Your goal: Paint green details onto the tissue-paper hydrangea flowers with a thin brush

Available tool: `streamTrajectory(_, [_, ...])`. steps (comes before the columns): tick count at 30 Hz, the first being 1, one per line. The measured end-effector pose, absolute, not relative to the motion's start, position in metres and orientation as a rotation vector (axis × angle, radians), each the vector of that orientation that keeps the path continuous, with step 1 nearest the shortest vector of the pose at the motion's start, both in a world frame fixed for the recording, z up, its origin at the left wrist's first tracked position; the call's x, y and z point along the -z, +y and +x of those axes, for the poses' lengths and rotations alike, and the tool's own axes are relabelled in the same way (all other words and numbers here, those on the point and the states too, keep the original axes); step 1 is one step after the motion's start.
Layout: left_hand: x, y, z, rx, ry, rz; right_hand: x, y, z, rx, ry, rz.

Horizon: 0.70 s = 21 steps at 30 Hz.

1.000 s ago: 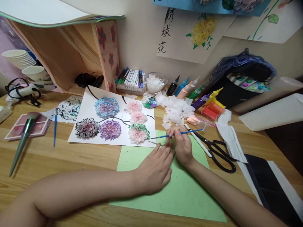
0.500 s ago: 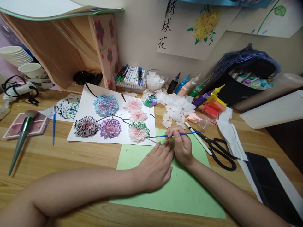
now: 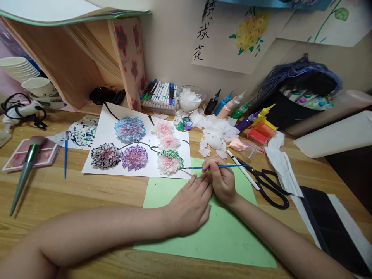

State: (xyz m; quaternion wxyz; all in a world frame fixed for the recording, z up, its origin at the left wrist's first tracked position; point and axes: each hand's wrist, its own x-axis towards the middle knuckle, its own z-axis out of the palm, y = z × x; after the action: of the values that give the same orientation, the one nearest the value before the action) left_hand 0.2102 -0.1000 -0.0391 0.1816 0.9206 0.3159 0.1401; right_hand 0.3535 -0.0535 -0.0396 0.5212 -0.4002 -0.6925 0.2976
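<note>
My right hand [image 3: 221,178] is closed around a thin blue paintbrush [image 3: 232,166]. The brush points left, its tip at the right edge of a pale pink paper flower [image 3: 169,162] whose upper petals are edged in green. Flat, with fingers stretched out, my left hand [image 3: 188,203] lies on a light green sheet [image 3: 232,240], its fingertips by the corner of the white paper [image 3: 95,166]. On that white paper are blue, black and purple-tipped flowers, two plain pink ones and black painted branches.
Behind the paper stand a paint palette [image 3: 183,123], white paper scraps [image 3: 216,133], paint bottles [image 3: 226,107] and a box of markers [image 3: 159,95]. Black scissors [image 3: 266,184] and a white pen [image 3: 242,170] lie right of my right hand. A large makeup-style brush [image 3: 27,174] rests at left.
The brush's back end has dipped slightly, so it lies more level. My right hand has shifted only a little; my left hand stays in place.
</note>
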Motion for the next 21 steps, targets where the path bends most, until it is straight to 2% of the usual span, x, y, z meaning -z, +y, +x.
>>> streamTrajectory(21, [0.041,-0.0996,0.2109,-0.406,0.877,2.615,0.0377,-0.0549,0.3559,-0.672,-1.721,-0.9])
